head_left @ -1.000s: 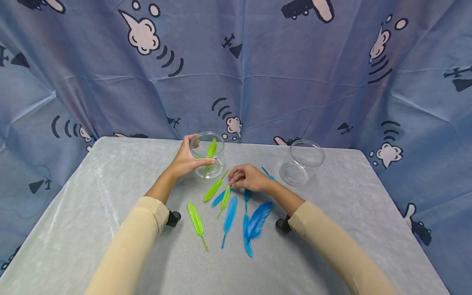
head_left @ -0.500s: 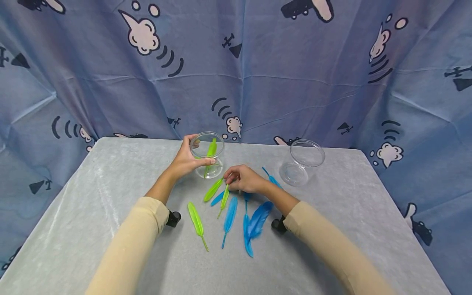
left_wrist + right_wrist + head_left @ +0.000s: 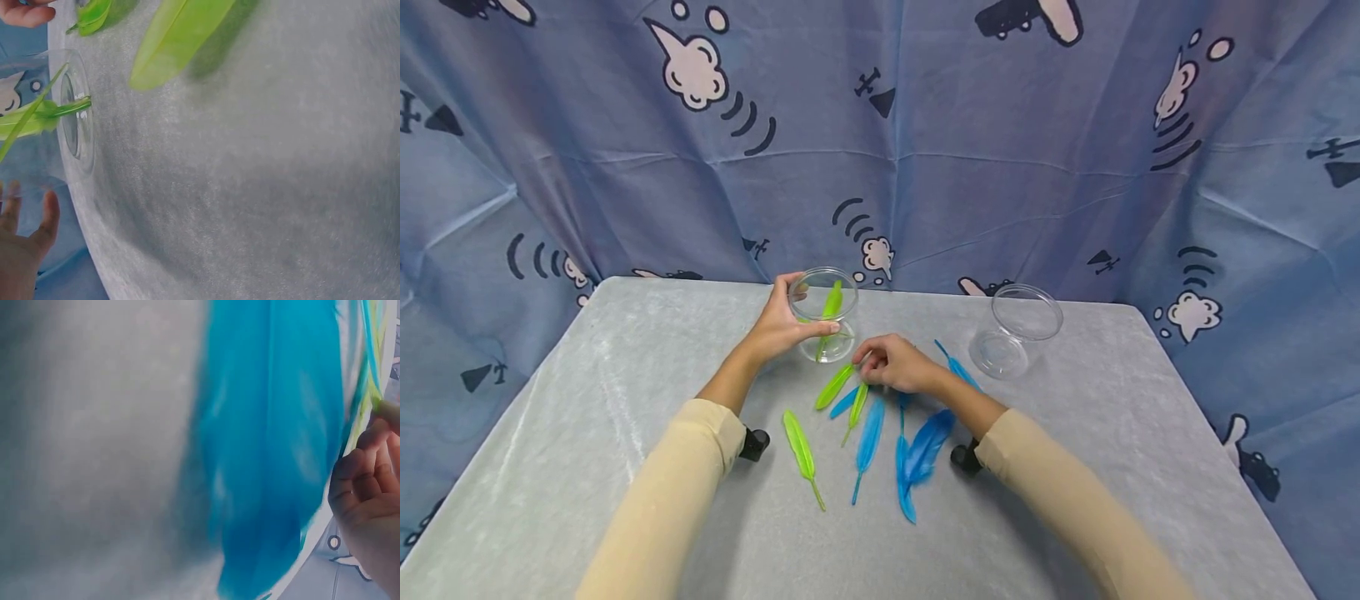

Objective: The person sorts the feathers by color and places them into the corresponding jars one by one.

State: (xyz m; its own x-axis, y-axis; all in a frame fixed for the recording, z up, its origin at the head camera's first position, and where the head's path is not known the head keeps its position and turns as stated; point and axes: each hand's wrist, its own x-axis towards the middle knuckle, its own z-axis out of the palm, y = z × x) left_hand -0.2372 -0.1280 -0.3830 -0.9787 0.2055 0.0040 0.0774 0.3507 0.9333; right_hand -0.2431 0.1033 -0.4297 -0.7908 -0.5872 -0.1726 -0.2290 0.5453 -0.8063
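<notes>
My left hand [image 3: 781, 327] is wrapped around a clear plastic jar [image 3: 822, 307] standing toward the back of the table. Green feathers [image 3: 28, 122] are inside that jar. Just right of it, my right hand [image 3: 898, 364] hovers low over the loose feathers. In the right wrist view, its thumb and fingertips pinch the end of a green feather [image 3: 375, 395]. One green feather [image 3: 834, 387] lies close to those fingertips, and another green feather [image 3: 802, 450] lies nearer the front. A blue feather [image 3: 869, 435] rests below the right hand; the hand partly covers other blue feathers.
A second clear jar [image 3: 1000, 353] stands at the back right. A blue feather [image 3: 961, 375] lies between it and the right wrist, and a fluffy blue feather [image 3: 927, 446] lies further forward. A patterned blue curtain [image 3: 925, 217] hangs behind the grey table [image 3: 587, 433].
My right hand has shifted slightly left, its fingertips coming to the ends of the green feathers. More of the blue feather behind its wrist shows. The left hand and jar have stayed put.
</notes>
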